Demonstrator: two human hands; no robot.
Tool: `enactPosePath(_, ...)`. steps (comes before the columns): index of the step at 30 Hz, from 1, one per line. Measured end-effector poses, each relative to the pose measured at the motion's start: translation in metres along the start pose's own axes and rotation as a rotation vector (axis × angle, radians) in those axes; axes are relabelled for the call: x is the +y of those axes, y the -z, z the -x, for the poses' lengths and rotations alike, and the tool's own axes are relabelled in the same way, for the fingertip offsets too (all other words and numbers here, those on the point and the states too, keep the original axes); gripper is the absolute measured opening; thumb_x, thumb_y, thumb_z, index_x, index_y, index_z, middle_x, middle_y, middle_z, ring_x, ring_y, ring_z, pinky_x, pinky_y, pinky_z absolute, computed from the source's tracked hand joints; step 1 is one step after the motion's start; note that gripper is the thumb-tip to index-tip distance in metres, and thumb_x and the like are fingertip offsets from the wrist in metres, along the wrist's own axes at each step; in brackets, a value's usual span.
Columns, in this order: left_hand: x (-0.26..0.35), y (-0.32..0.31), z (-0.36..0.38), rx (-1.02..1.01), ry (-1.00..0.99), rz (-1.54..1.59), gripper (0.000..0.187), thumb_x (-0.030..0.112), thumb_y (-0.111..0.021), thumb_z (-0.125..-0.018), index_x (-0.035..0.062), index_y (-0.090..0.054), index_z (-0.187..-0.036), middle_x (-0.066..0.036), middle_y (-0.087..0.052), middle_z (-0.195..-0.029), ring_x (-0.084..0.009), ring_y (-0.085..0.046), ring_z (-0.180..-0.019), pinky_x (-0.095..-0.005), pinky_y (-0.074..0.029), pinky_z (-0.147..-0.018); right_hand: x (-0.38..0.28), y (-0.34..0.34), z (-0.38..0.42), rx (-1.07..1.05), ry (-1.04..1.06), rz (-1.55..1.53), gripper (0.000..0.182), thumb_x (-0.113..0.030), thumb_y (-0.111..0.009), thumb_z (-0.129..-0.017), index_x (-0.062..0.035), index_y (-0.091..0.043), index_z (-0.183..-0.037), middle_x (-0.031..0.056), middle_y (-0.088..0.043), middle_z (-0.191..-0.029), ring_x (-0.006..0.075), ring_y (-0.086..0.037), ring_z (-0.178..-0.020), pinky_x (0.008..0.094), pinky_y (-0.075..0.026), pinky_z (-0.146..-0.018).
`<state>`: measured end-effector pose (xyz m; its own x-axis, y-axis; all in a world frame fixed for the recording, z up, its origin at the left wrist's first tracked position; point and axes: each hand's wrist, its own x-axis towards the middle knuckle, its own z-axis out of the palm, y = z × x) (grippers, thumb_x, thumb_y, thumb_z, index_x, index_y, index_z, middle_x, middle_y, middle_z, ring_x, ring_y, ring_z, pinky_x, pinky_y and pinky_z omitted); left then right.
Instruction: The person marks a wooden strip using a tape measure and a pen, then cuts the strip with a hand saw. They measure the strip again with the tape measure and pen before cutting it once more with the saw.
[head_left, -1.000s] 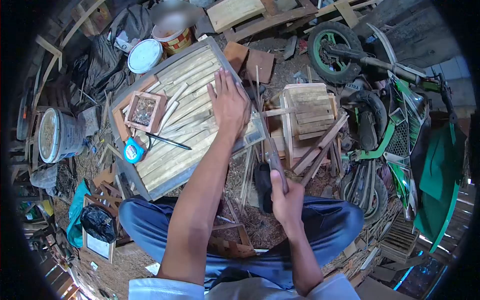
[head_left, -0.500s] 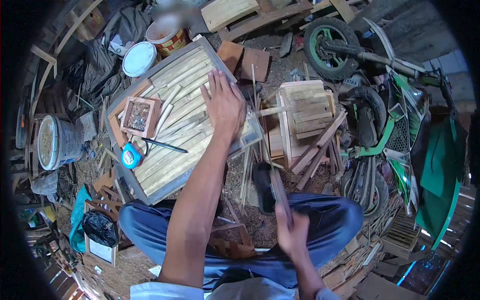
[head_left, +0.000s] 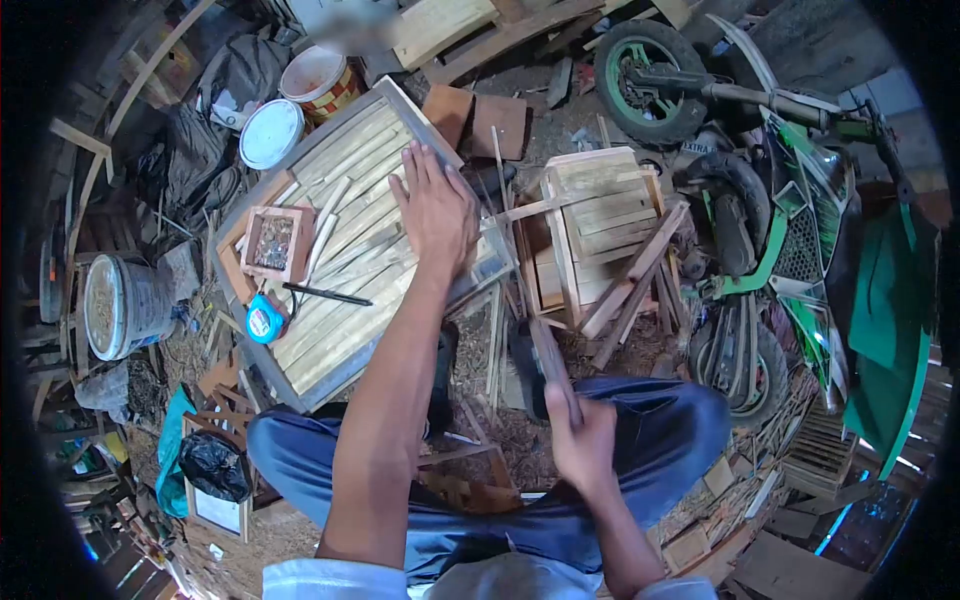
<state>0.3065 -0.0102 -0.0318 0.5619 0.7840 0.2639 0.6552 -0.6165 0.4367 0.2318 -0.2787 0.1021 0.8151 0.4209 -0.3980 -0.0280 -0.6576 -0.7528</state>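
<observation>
My left hand (head_left: 436,208) lies with fingers stretched over the right part of a slatted wooden panel (head_left: 345,250) in a grey frame. Wrapped around a long, narrow wooden piece (head_left: 550,362) is my right hand (head_left: 580,435), above my lap; the far end of the piece points up toward the panel's right corner. On the panel's left side rest a small wooden box (head_left: 275,243) of small metal bits, a blue tape measure (head_left: 264,318) and a black pen (head_left: 328,294).
A wooden crate (head_left: 600,225) with loose sticks stands right of the panel. Farther right is a green motorbike (head_left: 775,240). Buckets (head_left: 120,305) stand at the left, and a white lid (head_left: 271,134) lies beyond the panel. Scraps cover the floor.
The wooden piece in my right hand has shifted slightly and shows less blur. My left hand stays on the panel. The whole view has moved a little.
</observation>
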Motion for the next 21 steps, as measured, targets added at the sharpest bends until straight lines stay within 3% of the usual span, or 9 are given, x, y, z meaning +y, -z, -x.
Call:
enactPosePath(3, -0.001, 0.008, -0.007, -0.023, -0.006, -0.010, 0.050, 0.025, -0.035, -0.098, -0.0036, -0.043, -0.137, -0.018, -0.036, -0.150, -0.0297, -0.028, -0.143, -0.0522, -0.016, -0.116, -0.029, -0.035, -0.076, 0.032, 0.159, -0.028, 0.060, -0.043, -0.053, -0.098, 0.0027, -0.044, -0.060, 0.0035, -0.032, -0.049, 0.0098, -0.033, -0.051, 0.0357, -0.030, -0.046)
enactPosePath(4, 0.000, 0.006, -0.007, -0.007, -0.003, -0.004, 0.049, 0.025, -0.035, -0.098, -0.0037, -0.043, -0.137, -0.018, -0.036, -0.150, -0.0298, -0.028, -0.142, -0.0523, -0.016, -0.116, -0.033, -0.041, -0.084, 0.059, 0.184, -0.057, 0.055, -0.040, -0.056, -0.096, 0.0049, -0.055, -0.064, 0.0207, -0.046, -0.051, 0.0232, -0.042, -0.043, 0.0396, -0.037, -0.047)
enactPosePath(6, -0.001, 0.004, -0.009, 0.018, 0.011, 0.013, 0.049, 0.025, -0.035, -0.098, -0.0038, -0.043, -0.137, -0.019, -0.036, -0.150, -0.0299, -0.028, -0.142, -0.0525, -0.016, -0.116, -0.025, -0.024, -0.053, 0.001, 0.112, -0.052, 0.053, -0.039, -0.055, -0.097, 0.0030, -0.055, -0.065, 0.0024, -0.036, -0.049, 0.0085, -0.035, -0.050, 0.0336, -0.032, -0.045)
enactPosePath(9, -0.002, 0.000, -0.010, 0.038, 0.000, -0.001, 0.049, 0.025, -0.035, -0.098, -0.0040, -0.043, -0.137, -0.019, -0.036, -0.150, -0.0298, -0.029, -0.142, -0.0526, -0.016, -0.116, -0.009, 0.004, 0.019, 0.065, 0.152, -0.078, 0.042, -0.032, -0.057, -0.096, 0.0025, -0.064, -0.074, 0.0002, -0.038, -0.052, 0.0055, -0.037, -0.054, 0.0300, -0.034, -0.047)
enactPosePath(11, -0.005, 0.002, -0.006, -0.004, 0.021, -0.054, 0.050, 0.027, -0.033, -0.100, -0.0034, -0.041, -0.138, -0.018, -0.035, -0.150, -0.0301, -0.028, -0.142, -0.0512, -0.017, -0.116, -0.009, 0.001, 0.012, 0.047, 0.094, -0.092, 0.043, -0.032, -0.057, -0.096, 0.0028, -0.062, -0.072, -0.0013, -0.037, -0.052, 0.0043, -0.038, -0.056, 0.0294, -0.034, -0.047)
enactPosePath(12, -0.001, 0.003, -0.007, -0.017, 0.008, -0.076, 0.050, 0.028, -0.032, -0.100, -0.0031, -0.040, -0.139, -0.018, -0.035, -0.151, -0.0302, -0.028, -0.142, -0.0505, -0.018, -0.116, -0.008, -0.006, -0.010, -0.038, 0.013, 0.041, 0.037, -0.030, -0.056, -0.096, 0.0022, -0.069, -0.083, 0.0167, -0.052, -0.053, 0.0130, -0.053, -0.047, 0.0349, -0.044, -0.050)
enactPosePath(13, -0.003, 0.003, -0.007, -0.001, 0.002, -0.017, 0.050, 0.028, -0.032, -0.100, -0.0032, -0.041, -0.139, -0.018, -0.036, -0.150, -0.0308, -0.029, -0.142, -0.0511, -0.018, -0.116, -0.017, -0.021, -0.045, 0.019, 0.171, 0.032, 0.048, -0.034, -0.055, -0.096, 0.0029, -0.059, -0.067, 0.0155, -0.044, -0.049, 0.0144, -0.047, -0.044, 0.0368, -0.039, -0.047)
enactPosePath(14, -0.003, 0.005, -0.006, -0.008, 0.007, -0.022, 0.050, 0.028, -0.032, -0.100, -0.0033, -0.041, -0.139, -0.019, -0.036, -0.150, -0.0309, -0.029, -0.142, -0.0512, -0.018, -0.116, -0.024, -0.037, -0.077, 0.042, 0.202, -0.066, 0.051, -0.036, -0.055, -0.096, 0.0035, -0.055, -0.064, 0.0159, -0.042, -0.048, 0.0165, -0.045, -0.043, 0.0389, -0.038, -0.047)
enactPosePath(21, 0.003, 0.005, -0.012, -0.006, 0.026, -0.003, 0.051, 0.027, -0.031, -0.100, -0.0047, -0.040, -0.139, -0.020, -0.035, -0.150, -0.0314, -0.027, -0.143, -0.0511, -0.017, -0.116, -0.004, 0.008, 0.007, -0.014, 0.091, -0.036, 0.039, -0.029, -0.059, -0.094, 0.0041, -0.065, -0.075, 0.0139, -0.049, -0.050, 0.0126, -0.049, -0.048, 0.0356, -0.042, -0.050)
